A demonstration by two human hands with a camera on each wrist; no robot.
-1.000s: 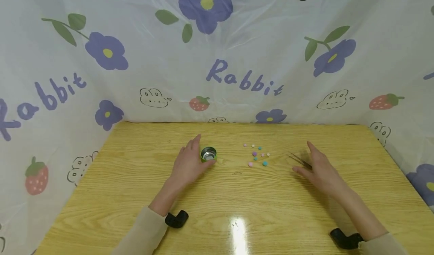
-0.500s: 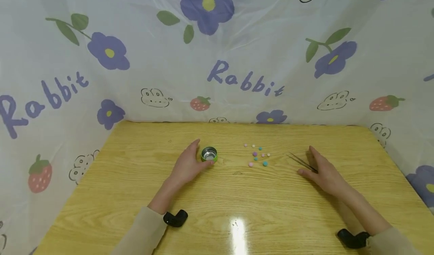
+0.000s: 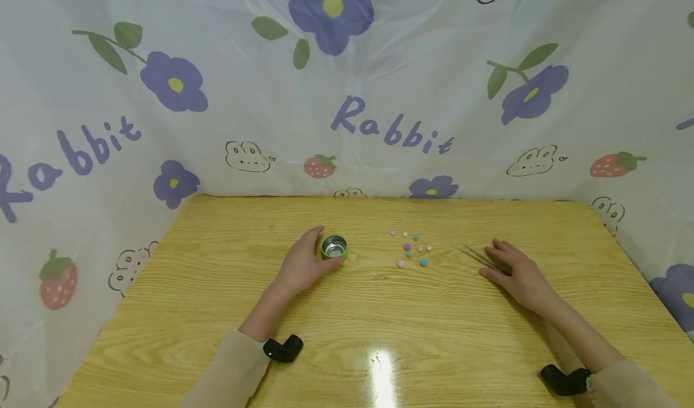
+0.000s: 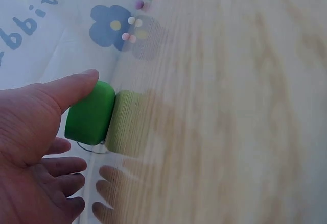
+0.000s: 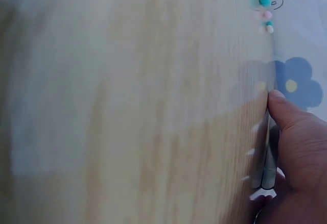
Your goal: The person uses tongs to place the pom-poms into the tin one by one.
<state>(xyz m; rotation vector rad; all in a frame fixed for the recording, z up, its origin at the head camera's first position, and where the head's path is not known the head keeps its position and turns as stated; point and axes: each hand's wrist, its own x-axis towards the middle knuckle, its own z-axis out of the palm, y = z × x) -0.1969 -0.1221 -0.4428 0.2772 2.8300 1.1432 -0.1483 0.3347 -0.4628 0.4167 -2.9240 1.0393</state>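
A small round green tin [image 3: 334,248], silver inside and without a lid, stands upright on the table. My left hand [image 3: 300,266] curves round its left side, thumb along the front and a finger at the back. In the left wrist view the thumb tip lies against the tin's green wall [image 4: 92,114]. Metal tweezers [image 3: 482,258] lie on the table at the right, tips pointing left. My right hand [image 3: 526,281] straddles them, thumb in front and fingers behind, a gap still showing around them. The right wrist view shows the tweezers [image 5: 269,170] beside the thumb.
Several small pink, white, purple and teal balls [image 3: 408,247] lie scattered between tin and tweezers. The wooden table [image 3: 336,329] meets a printed cloth [image 3: 379,173] behind and at the sides. Black wrist devices [image 3: 284,349] sit at both cuffs.
The left fingers have drawn in closer round the tin. My right hand has moved slightly back and right, its fingers coming nearer the thumb. Tin, tweezers and balls stay in place.
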